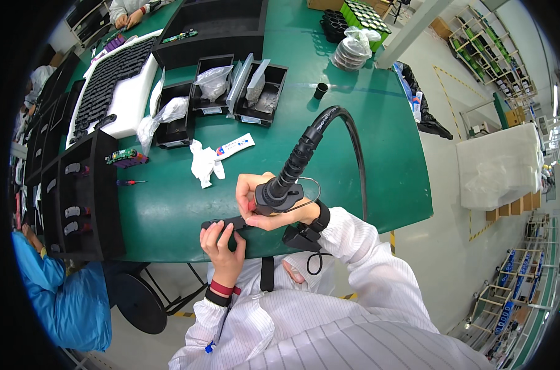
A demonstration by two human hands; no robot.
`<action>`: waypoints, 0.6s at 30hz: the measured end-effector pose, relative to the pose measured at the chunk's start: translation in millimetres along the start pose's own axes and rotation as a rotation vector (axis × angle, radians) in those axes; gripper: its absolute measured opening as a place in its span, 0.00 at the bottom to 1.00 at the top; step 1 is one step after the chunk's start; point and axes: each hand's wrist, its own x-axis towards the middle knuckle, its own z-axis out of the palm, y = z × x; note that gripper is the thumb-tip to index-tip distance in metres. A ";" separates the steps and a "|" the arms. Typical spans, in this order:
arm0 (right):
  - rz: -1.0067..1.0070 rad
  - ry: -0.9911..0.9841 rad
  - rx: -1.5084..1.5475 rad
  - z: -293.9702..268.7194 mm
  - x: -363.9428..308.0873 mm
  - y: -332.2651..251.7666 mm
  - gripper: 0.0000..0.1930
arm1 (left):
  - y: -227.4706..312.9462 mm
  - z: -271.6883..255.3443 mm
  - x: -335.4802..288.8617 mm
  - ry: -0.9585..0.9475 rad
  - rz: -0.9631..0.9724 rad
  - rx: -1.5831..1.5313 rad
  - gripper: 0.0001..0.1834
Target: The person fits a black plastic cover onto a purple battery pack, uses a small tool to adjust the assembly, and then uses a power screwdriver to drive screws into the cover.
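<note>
My right hand [255, 200] is wrapped round an upright black handheld power tool, likely an electric screwdriver [283, 188], with a thick black cable [354, 135] arching from its top. The tool's lower tip is hidden behind my fingers. My left hand [223, 248] grips a long black plastic part [235, 222] against the green table [175, 203] near its front edge. The part's right end sits just under the tool and my right fingers. Farther off lie a white-and-blue tube [235, 145] and a crumpled white cloth or glove [204, 163].
Black bins [264, 95] with bagged small parts stand beyond my hands. At left are a black compartment tray [101, 203], a small screwdriver [130, 182] and a circuit board assembly [127, 158]. A black cylinder [320, 91] stands farther back. A person in blue [76, 302] works at left.
</note>
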 end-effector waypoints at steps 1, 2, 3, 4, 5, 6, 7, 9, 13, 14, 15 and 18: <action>-0.002 -0.001 0.001 1.3 -0.7 1.8 0.13 | -0.1 -0.5 0.2 0.001 0.001 0.002 0.28; -0.022 0.063 0.003 4.5 -2.8 5.2 0.13 | -0.2 -0.8 0.4 0.001 0.001 0.002 0.28; -0.042 0.128 0.003 8.3 -5.4 8.7 0.14 | -0.4 -0.6 0.3 0.000 0.002 0.001 0.28; -0.042 0.129 0.003 13.1 -8.1 12.0 0.14 | -0.2 0.0 0.4 0.001 0.003 0.000 0.28; -0.070 0.258 -0.005 19.2 -10.5 14.7 0.14 | 0.3 -0.3 0.6 0.002 0.002 0.001 0.28; -0.098 0.387 -0.014 24.0 -12.8 16.8 0.15 | 0.5 -0.7 0.9 0.003 0.001 0.001 0.29; -0.153 0.429 -0.179 26.5 -14.5 18.3 0.16 | 0.3 -1.1 0.9 0.003 0.001 0.003 0.29; -0.107 0.497 -0.170 35.0 -20.1 15.7 0.15 | -0.2 -0.5 0.0 0.005 0.001 -0.003 0.29; -0.178 0.471 -0.351 36.8 -20.8 16.6 0.15 | 0.1 -2.2 1.0 -0.002 -0.002 -0.005 0.29; -0.199 0.434 -0.421 36.4 -20.0 14.9 0.15 | 0.1 -3.1 1.3 -0.005 -0.001 -0.006 0.29; -0.193 0.429 -0.415 34.2 -18.8 13.6 0.15 | 0.3 -2.9 1.6 -0.008 0.001 -0.009 0.29; -0.158 0.360 -0.337 25.4 -19.1 10.2 0.14 | 0.1 0.2 0.9 0.002 0.002 -0.014 0.29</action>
